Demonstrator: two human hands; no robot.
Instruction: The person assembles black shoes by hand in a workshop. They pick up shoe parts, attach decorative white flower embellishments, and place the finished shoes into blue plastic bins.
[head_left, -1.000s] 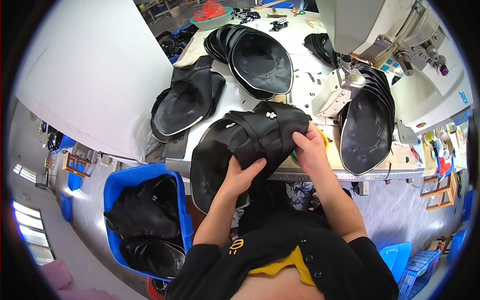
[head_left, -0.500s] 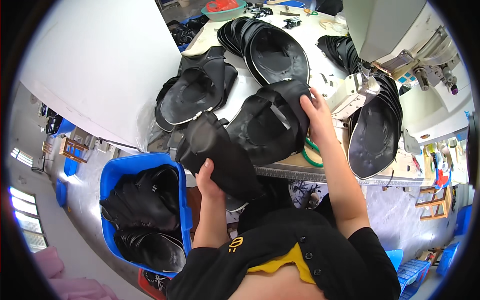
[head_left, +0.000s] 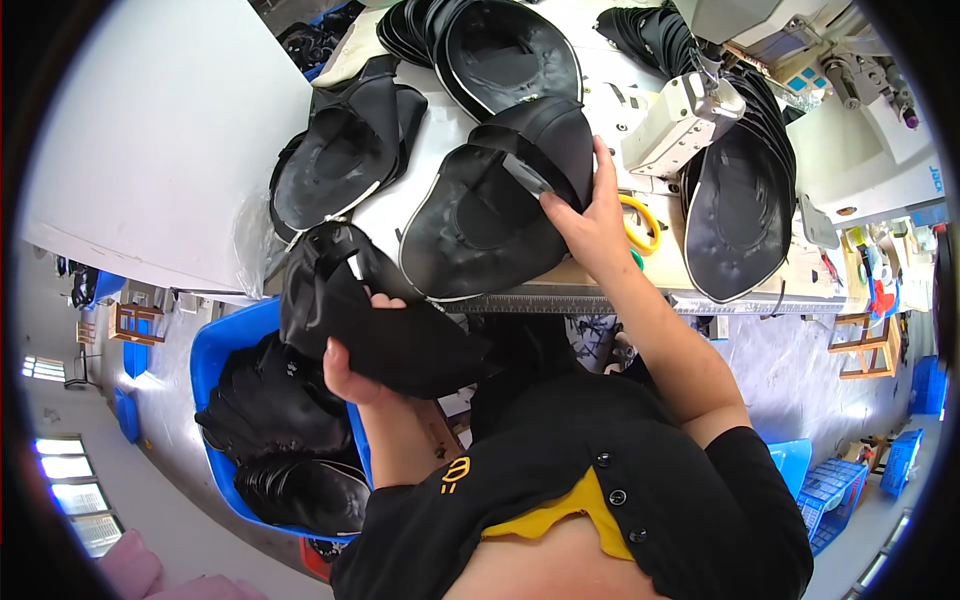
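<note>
A floppy black fabric cap piece (head_left: 370, 315) is gripped by the closed left hand (head_left: 350, 365) just off the white worktable's front edge (head_left: 600, 298), above the blue plastic bin (head_left: 215, 350) packed with more black pieces (head_left: 270, 420). Another black cap piece (head_left: 490, 200), lying flat at that edge, is pinched by the right hand (head_left: 590, 215). The tabletop behind is crowded by stacked black brims (head_left: 745, 180) and a white sewing machine (head_left: 690, 105), with yellow-handled scissors (head_left: 640, 222) just beside the right hand.

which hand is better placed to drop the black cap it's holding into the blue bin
Left. The left hand grips a black cap right above the blue bin. The right hand rests on another cap up on the table.
</note>
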